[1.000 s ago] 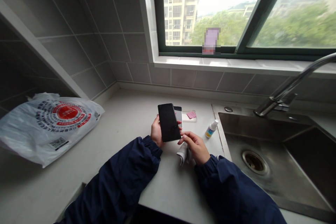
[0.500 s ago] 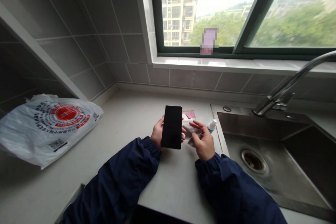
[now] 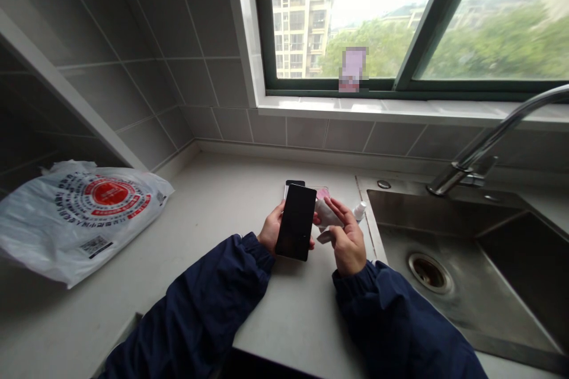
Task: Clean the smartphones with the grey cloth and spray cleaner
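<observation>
A black smartphone (image 3: 297, 222) rests in my left hand (image 3: 270, 230), its dark screen facing up and its top tipped slightly right. The fingers wrap around its edges. My right hand (image 3: 350, 243) pinches a light grey cloth (image 3: 329, 214) just right of the phone. Behind the phone, a second dark-edged flat thing (image 3: 295, 182) lies on the counter, mostly covered. A pink piece (image 3: 323, 192) shows beyond the cloth. Beside my right fingers stands a small bottle with a white top (image 3: 360, 209), partly hidden by the hand.
A white plastic bag (image 3: 84, 213) with red and black print lies on the counter (image 3: 213, 189) at left. To the right is a steel sink (image 3: 444, 237) with a chrome faucet (image 3: 462, 166). A tiled wall and window (image 3: 347, 18) stand behind.
The phone has shifted right and toward me and turned a little clockwise, uncovering the dark-edged thing behind it. The cloth is now spread up against my right fingers.
</observation>
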`<state>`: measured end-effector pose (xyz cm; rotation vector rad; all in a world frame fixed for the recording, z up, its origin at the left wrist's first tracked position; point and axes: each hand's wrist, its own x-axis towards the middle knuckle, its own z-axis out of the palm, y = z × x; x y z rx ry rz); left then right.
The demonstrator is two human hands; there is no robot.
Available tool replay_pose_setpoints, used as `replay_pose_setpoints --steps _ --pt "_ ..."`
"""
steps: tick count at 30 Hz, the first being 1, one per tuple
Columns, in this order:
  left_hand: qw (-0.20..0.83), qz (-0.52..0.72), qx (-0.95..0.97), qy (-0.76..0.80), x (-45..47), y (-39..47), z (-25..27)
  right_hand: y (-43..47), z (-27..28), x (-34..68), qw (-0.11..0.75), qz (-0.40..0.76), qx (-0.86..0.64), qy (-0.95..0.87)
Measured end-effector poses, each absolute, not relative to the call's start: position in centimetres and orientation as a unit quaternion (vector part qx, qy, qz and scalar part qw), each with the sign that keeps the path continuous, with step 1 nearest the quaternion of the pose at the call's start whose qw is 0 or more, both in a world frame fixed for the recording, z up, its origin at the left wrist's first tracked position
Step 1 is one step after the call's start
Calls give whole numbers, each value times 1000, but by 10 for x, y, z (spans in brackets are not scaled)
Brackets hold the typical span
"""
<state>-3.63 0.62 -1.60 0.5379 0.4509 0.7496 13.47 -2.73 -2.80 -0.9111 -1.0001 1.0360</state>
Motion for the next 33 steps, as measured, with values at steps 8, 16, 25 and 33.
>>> replay_pose_setpoints --steps 8,16,25,33 --pt "870 360 215 258 -36 2 -8 -29 -28 134 661 475 -360 -455" --pt "847 400 247 250 -36 4 -11 -30 -30 134 643 485 -386 -450" --pt "841 427 256 210 -42 4 0 -22 -35 133 598 615 -427 -285" --pt "842 410 261 235 -44 6 -1 -27 -25 129 529 690 -406 -281"
